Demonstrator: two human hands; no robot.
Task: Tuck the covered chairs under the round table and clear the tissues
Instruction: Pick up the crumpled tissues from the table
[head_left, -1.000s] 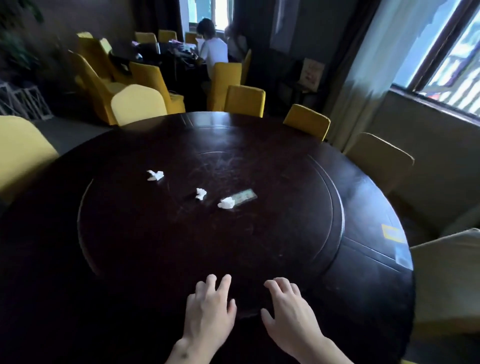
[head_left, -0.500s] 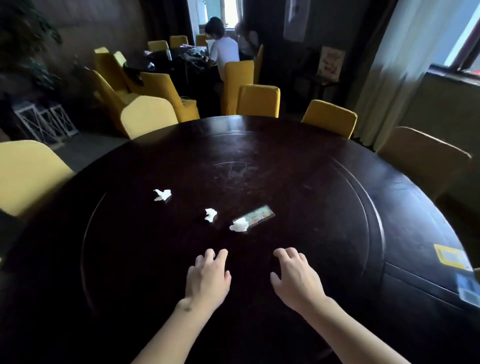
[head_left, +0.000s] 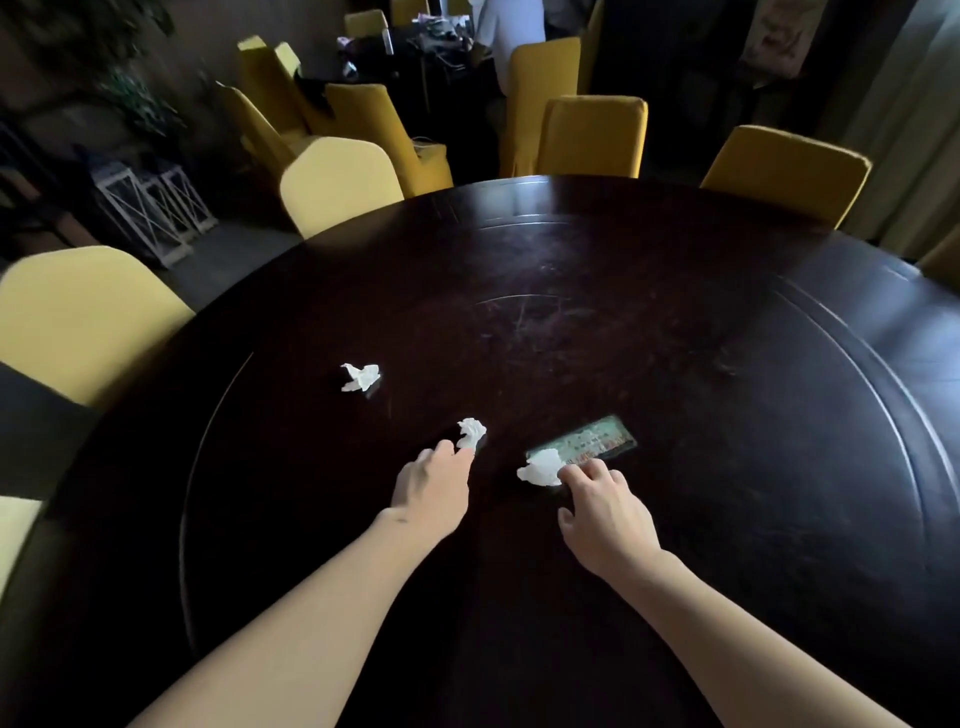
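Three crumpled white tissues lie on the dark round table. My left hand reaches out flat, its fingertips touching the middle tissue. My right hand has its fingertips against the right tissue, which rests on the end of a flat green packet. Neither tissue is lifted. The left tissue lies apart, farther left. Yellow covered chairs ring the table: one at the left, one at the back left, one at the back, one at the back right.
Behind the table stand more yellow chairs around a second dark table where a person in white sits. White lattice frames lean at the left wall. A pale curtain hangs at the right.
Both hands have slid forward across the table from near its front edge to the tissues. The view has leaned in and tilted down.
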